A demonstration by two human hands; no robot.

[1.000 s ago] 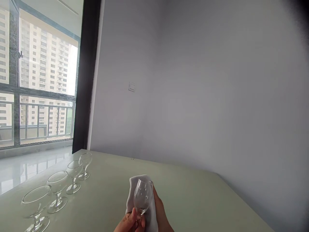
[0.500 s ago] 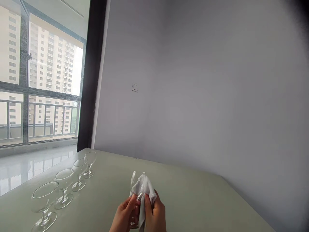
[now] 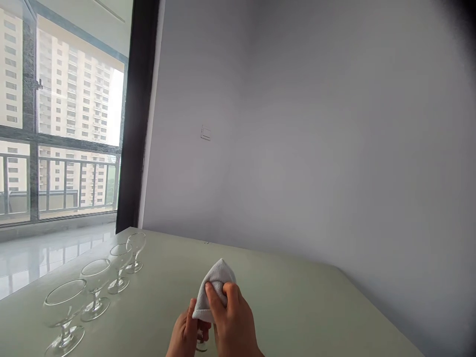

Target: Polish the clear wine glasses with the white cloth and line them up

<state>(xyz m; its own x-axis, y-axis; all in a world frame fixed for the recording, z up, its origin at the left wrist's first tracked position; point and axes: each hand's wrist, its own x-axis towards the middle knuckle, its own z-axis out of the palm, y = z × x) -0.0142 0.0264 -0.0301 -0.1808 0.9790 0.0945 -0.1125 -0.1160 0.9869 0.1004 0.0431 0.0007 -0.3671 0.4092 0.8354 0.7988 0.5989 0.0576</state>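
Observation:
My right hand grips a white cloth, its fingers pressed into the folds. The cloth drapes over the bowl of a stemmed glass, hiding nearly all of it; only the clear foot of the glass shows low between my hands. My left hand is closed around the glass near its stem, partly under the cloth's edge. Off to the left, several matching stemmed glasses stand upright in a row, the nearest glass at the lower left and the farthest glass close to the table's back corner.
A pale green table spreads under my hands. Behind it, a grey wall meets the far edge and carries a switch plate. To the left, a dark door frame borders a window with a railing and tall buildings outside.
My right hand has brought the cloth over the front and top of the glass, covering the bowl that showed before. My left hand has shifted slightly left. The row of glasses stands as before.

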